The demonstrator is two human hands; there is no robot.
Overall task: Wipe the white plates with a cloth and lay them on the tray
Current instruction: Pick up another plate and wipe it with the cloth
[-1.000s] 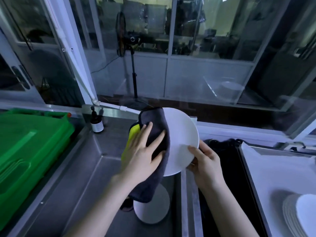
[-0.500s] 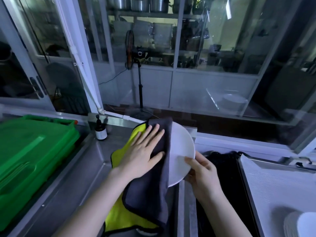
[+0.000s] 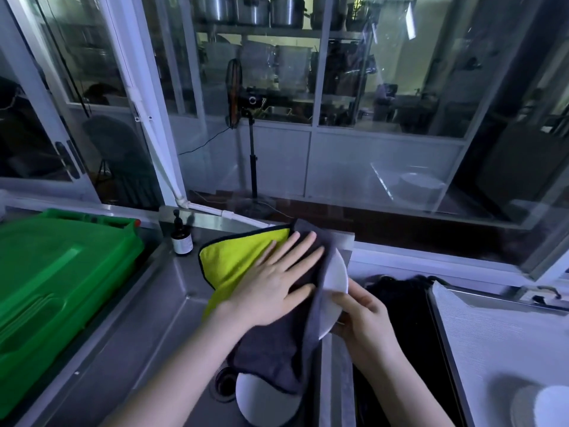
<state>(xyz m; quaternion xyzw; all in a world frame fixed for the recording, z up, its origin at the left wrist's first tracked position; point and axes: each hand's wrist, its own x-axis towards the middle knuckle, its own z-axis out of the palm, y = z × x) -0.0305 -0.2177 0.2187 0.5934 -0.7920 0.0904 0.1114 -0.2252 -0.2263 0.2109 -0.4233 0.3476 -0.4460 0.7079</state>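
White plate point(image 3: 335, 282) is held on edge above the steel sink point(image 3: 147, 340), clear of the tray point(image 3: 498, 340) and well to its left. Only a narrow crescent of the plate shows, because the cloth point(image 3: 243, 266) covers the rest.

Cloth: two-sided microfibre, yellow on one face and dark grey on the other, with a dark bound edge. It is draped over the left face of the plate. The yellow face shows at upper left, and the grey part hangs down towards the sink floor.

Left hand point(image 3: 274, 288): laid flat on the cloth, with its fingers point(image 3: 295, 251) straight and spread apart. It presses the fabric against the plate face.

Right hand point(image 3: 366, 318): positioned just right of the plate, with its fingers curled and clamped on the lower right rim. It supports the plate from that side.

Second plate point(image 3: 264, 402): lies on the sink floor below the hanging cloth, beside the drain and partly covered by the grey hem.

Tray: a pale, fine-textured surface with a metal rim, at the right. Further plates point(image 3: 551, 405) rest on it at the lower right corner.

Surroundings:
- Green crate point(image 3: 61, 278) sits at the left of the sink.
- Dark pump bottle point(image 3: 182, 240) stands upright on the bench point(image 3: 335, 389) at the far left corner of the sink.
- Dark basin lies between the sink and the tray.
- Pedestal fan point(image 3: 243, 103) stands behind the glass partition.
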